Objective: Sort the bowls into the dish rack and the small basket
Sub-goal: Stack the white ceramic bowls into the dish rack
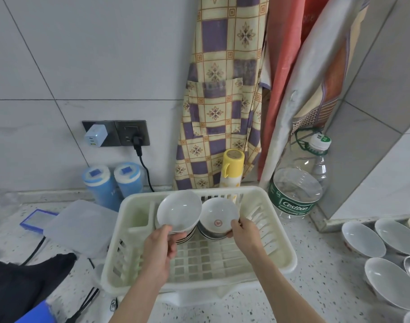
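Note:
A cream plastic dish rack [281, 257] sits on the speckled counter in front of me. My left hand [160, 248] grips the near rim of a plain white bowl [179, 209], tilted on top of a stack of bowls at the rack's far left. My right hand [244, 233] holds the right rim of a white bowl with a red mark inside [219, 214], which rests on another stack beside the first. Several more white bowls [362, 240] wait on the counter at the right. The small basket is not in view.
A large Cestbon water bottle [297, 190] stands right of the rack, a yellow flask [232, 169] behind it. Two blue canisters [113, 183], a frosted plastic lid [79, 226], cables and dark cloth [24, 283] lie left. Aprons [222, 101] hang on the wall.

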The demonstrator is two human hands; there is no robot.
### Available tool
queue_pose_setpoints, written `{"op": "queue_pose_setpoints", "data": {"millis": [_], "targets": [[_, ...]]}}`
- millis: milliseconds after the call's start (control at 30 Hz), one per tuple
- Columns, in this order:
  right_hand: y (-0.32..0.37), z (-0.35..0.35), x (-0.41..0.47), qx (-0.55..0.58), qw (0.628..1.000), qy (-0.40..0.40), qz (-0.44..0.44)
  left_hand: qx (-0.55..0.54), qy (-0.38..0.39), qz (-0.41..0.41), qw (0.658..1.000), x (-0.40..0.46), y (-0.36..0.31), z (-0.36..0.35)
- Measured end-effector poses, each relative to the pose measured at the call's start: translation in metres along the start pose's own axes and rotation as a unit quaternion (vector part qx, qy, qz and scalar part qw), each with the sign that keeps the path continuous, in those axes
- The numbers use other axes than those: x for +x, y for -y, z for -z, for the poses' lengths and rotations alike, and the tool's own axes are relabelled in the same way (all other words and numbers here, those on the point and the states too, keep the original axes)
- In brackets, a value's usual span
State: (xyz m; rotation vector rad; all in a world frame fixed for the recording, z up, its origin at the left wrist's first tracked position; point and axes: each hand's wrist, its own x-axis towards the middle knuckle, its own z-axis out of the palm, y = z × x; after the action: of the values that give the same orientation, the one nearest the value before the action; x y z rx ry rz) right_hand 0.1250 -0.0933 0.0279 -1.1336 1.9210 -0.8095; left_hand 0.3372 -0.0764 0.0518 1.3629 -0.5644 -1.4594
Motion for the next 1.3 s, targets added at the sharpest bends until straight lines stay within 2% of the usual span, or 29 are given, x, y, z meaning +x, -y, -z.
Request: {"op": "queue_pose_setpoints", "data": {"millis": [333,933,1033,1133,1233,1300], "targets": [[-0.003,-0.005,0.002,-0.030,0.999,-0.013,0.023,0.009,0.006,0.001,1.000,0.002,0.005,0.003],[-0.013,-0.007,0.009,-0.050,0.999,-0.017,0.012,0.041,0.021,-0.006,0.999,0.003,0.008,0.001],[-0.014,-0.006,0.008,-0.035,0.999,-0.021,0.008,0.057,0.023,-0.005,0.998,0.005,0.009,0.001],[-0.011,-0.004,0.006,-0.014,0.998,-0.061,0.008,0.079,0.020,-0.012,0.997,0.007,0.011,-0.002],[-0.007,-0.003,0.001,0.082,0.991,-0.099,0.042,0.104,0.018,-0.025,0.994,0.010,0.012,-0.013],[-0.006,-0.004,-0.003,0.127,0.986,-0.083,0.074,0.123,0.020,-0.032,0.992,0.012,0.013,-0.024]]}}
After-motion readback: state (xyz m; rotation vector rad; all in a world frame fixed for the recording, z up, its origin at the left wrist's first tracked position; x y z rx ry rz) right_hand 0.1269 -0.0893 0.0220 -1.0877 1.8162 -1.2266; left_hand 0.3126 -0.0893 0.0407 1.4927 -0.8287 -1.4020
